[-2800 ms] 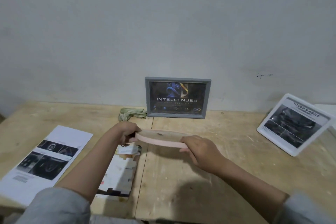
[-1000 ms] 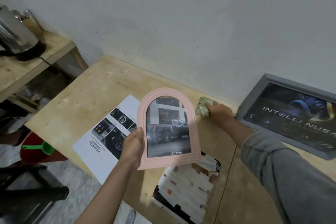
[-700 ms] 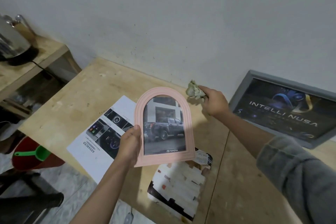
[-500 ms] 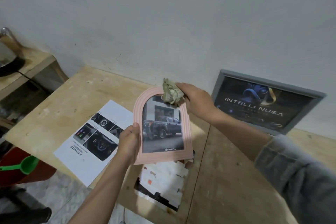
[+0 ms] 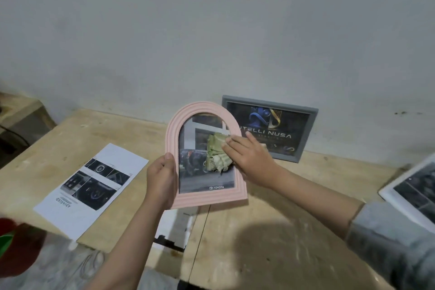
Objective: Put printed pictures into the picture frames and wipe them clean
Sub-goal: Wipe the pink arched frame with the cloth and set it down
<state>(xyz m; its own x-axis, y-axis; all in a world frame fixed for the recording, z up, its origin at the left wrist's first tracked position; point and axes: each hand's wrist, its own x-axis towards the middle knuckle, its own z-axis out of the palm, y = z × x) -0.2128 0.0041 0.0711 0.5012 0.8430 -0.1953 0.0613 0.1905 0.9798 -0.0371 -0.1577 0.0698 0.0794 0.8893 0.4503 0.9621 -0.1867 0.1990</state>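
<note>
Left hand (image 5: 162, 179) grips the lower left edge of the pink arched frame (image 5: 235, 193), thumb lying across the front rim and the other fingers hidden behind it, so the frame stands upright and clear of the wooden table (image 5: 270, 242). Right hand (image 5: 247, 155), reaching in from the right, lies flat with fingers spread loosely over a crumpled greenish cloth (image 5: 216, 152), pressing it onto the glass at about mid-height. Behind that glass sits a printed picture (image 5: 200, 179) of a dark vehicle with a Toyota mark along its bottom edge. A grey sleeve (image 5: 395, 242) covers the right forearm near the lower right corner.

Below the left hand, partly hidden by the frame, lies what looks like a patterned card or backing sheet (image 5: 174, 226), though too little shows to be sure. Left of that hand, a loose printed sheet (image 5: 94, 186) of car-interior photos rests flat on the table. Far right of the right hand, a white frame (image 5: 409, 193) leans at the picture's edge. Beyond both hands, a grey frame (image 5: 303, 129) with a dark logo print stands against the wall (image 5: 211, 30).
</note>
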